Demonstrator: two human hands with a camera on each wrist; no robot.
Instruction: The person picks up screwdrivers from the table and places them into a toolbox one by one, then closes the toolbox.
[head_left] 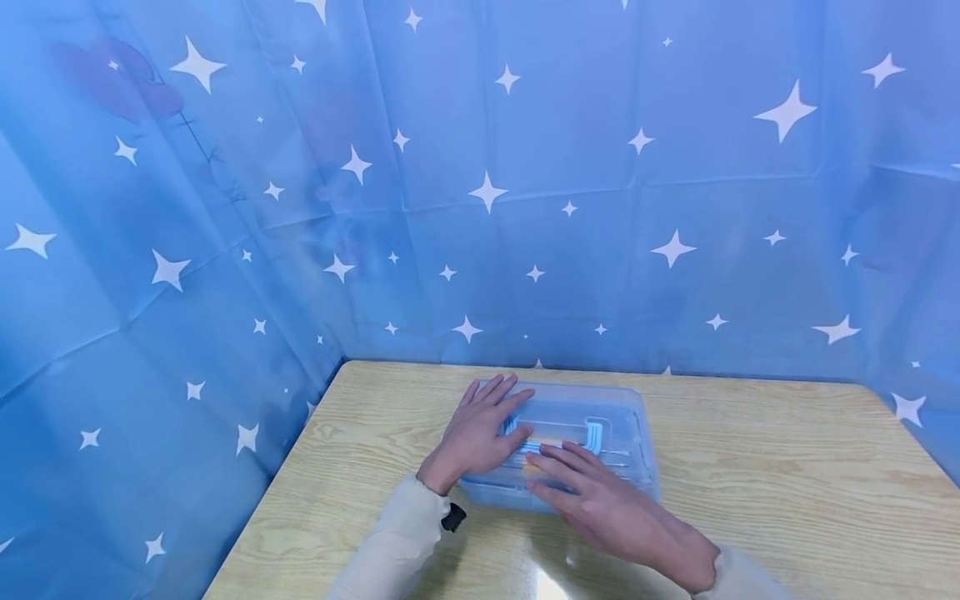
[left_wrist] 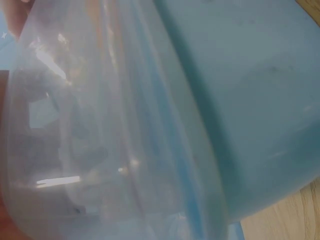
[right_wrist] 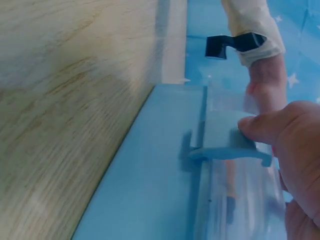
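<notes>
A plastic storage box (head_left: 647,454) with a see-through lid and a light-blue base lies on the table. My left hand (head_left: 480,429) rests over the lid's left part, its fingers spread and fairly straight. Over the front right of the lid is my right hand (head_left: 600,504), fingers extended. In the right wrist view, the right thumb (right_wrist: 257,127) touches a light-blue latch (right_wrist: 225,132) on the box's front side. The clear lid (left_wrist: 100,150) fills much of the left wrist view, beside the blue base (left_wrist: 260,100). Through the lid show a light-blue ribbed piece (head_left: 594,435) and several thin items, blurred.
The box stands on a wood-grain table (head_left: 750,450), toward its back edge. Blue cloth with white stars (head_left: 570,275) hangs behind the table and along its left side. A black device (head_left: 453,517) is strapped at the left cuff.
</notes>
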